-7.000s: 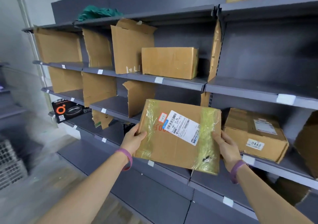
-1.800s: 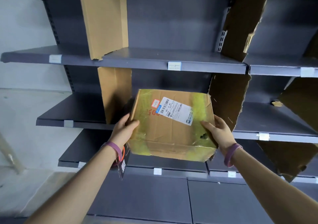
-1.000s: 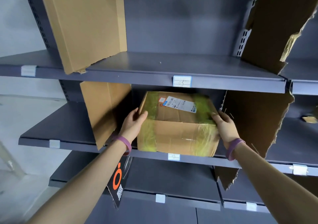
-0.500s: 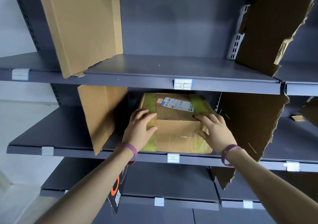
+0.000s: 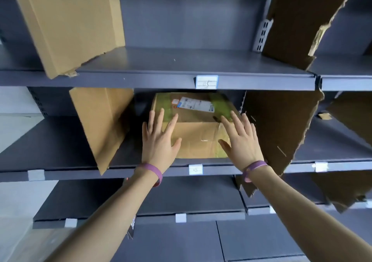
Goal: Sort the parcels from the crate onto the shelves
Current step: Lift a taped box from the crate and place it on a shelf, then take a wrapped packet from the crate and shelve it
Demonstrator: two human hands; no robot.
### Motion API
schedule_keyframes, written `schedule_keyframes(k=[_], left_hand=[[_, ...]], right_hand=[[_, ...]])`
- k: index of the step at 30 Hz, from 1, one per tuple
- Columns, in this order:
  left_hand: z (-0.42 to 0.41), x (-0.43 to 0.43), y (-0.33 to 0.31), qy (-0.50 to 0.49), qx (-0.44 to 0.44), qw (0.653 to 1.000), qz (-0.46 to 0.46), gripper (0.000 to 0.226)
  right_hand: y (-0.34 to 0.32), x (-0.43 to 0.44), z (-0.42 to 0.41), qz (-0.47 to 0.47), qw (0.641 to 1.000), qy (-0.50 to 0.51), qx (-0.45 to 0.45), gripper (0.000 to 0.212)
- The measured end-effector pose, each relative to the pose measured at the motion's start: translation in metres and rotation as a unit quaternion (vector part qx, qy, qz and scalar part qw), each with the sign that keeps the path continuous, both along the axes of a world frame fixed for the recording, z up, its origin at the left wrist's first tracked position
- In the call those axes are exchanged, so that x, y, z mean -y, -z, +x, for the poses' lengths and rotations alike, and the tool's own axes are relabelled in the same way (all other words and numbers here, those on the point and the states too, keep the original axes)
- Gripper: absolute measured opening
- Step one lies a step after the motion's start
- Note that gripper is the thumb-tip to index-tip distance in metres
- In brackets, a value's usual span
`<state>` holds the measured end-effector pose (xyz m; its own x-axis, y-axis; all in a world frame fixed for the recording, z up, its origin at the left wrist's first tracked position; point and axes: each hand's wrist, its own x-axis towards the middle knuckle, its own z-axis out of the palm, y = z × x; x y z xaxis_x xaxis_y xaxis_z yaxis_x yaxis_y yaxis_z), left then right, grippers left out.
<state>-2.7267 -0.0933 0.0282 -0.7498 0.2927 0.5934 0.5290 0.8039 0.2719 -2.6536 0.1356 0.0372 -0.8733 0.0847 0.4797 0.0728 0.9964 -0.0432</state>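
Since half a second ago the parcel (image 5: 193,125) has gone deeper into its bay, and both hands have flattened. The left hand (image 5: 159,141) and right hand (image 5: 241,141) lie with fingers straight and spread at its front face; neither grips.

The parcel sits on the middle shelf (image 5: 60,161), with the left divider (image 5: 100,125) at its 9 o'clock, the right divider (image 5: 281,131) at 3 o'clock and a shelf tag (image 5: 195,169) at 6 o'clock.

Judgement: this parcel is placed. The crate is out of view, so the remainder is unknown.

Count: one parcel, two flanking dividers.

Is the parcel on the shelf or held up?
On the shelf. Parcel sits flat; left hand and right hand have straight fingers, gripping nothing.
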Motion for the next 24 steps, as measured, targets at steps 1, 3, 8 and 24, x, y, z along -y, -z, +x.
schedule_keyframes(k=[1, 3, 8, 24], left_hand=[[0.011, -0.006, 0.006, 0.024, -0.020, 0.999, 0.012, 0.065], [0.036, -0.025, 0.021, 0.082, -0.012, 0.996, 0.039, 0.062], [0.100, -0.077, 0.059, 0.186, 0.068, 0.979, 0.037, 0.062], [0.392, -0.305, 0.083, 0.420, 0.266, 0.867, 0.032, 0.066]], right_hand=[[0.007, 0.003, 0.012, -0.017, 1.000, -0.003, -0.005, 0.064], [0.025, 0.006, 0.039, -0.053, 0.999, -0.007, 0.002, 0.066], [0.062, -0.011, 0.113, -0.100, 0.994, 0.023, 0.037, 0.065], [0.108, -0.167, 0.459, -0.330, 0.880, 0.328, -0.098, 0.080]])
